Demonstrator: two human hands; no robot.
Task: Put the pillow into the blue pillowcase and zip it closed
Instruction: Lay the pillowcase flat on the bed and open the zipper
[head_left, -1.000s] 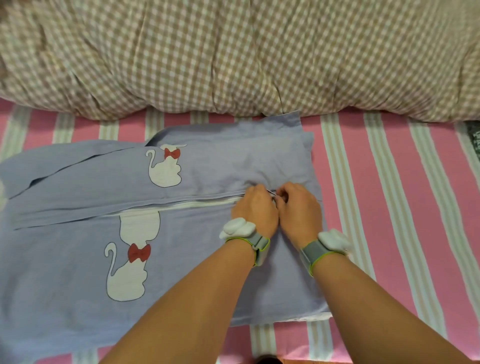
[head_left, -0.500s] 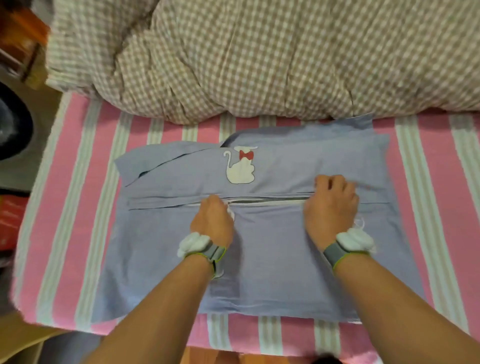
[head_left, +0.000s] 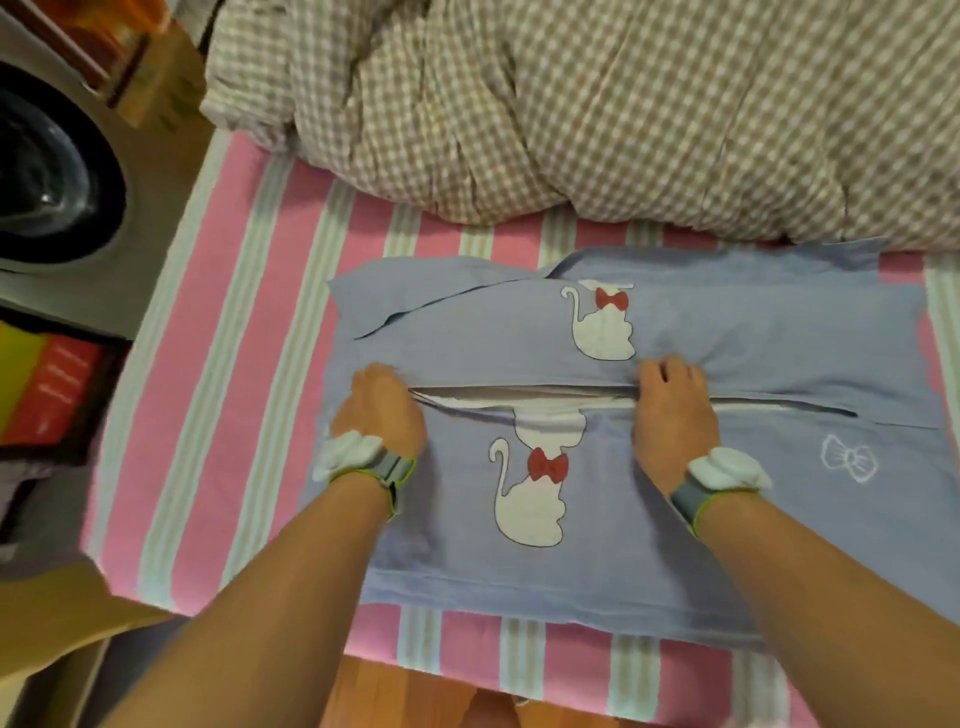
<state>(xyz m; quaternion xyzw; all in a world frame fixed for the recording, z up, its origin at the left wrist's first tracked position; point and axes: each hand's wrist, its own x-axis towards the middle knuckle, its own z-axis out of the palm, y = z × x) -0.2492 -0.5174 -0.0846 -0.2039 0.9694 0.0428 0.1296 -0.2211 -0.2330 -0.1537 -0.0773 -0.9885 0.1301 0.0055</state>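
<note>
Nearest the camera, two bare forearms reach forward over the front edge of a bed (head_left: 249, 364) covered in a pink and pale striped sheet, each wrist wearing a grey band with a white pad. The blue pillowcase (head_left: 649, 561), printed with white cats wearing red bows, lies flat across the sheet, and its long zip opening (head_left: 524, 402) gapes across the middle with something pale showing inside. The left hand (head_left: 382, 410) sits at the left end of that opening, fingers curled down onto the cloth there; whether it pinches the zip pull cannot be made out. The right hand (head_left: 672, 410) grips the upper edge of the opening further along, its fingers curled over the cloth. Beyond the pillowcase a bunched brown and white checked quilt (head_left: 597, 114) fills the far side of the bed. Off the bed's left side stands a grey machine with a round dark door (head_left: 52, 176).
</note>
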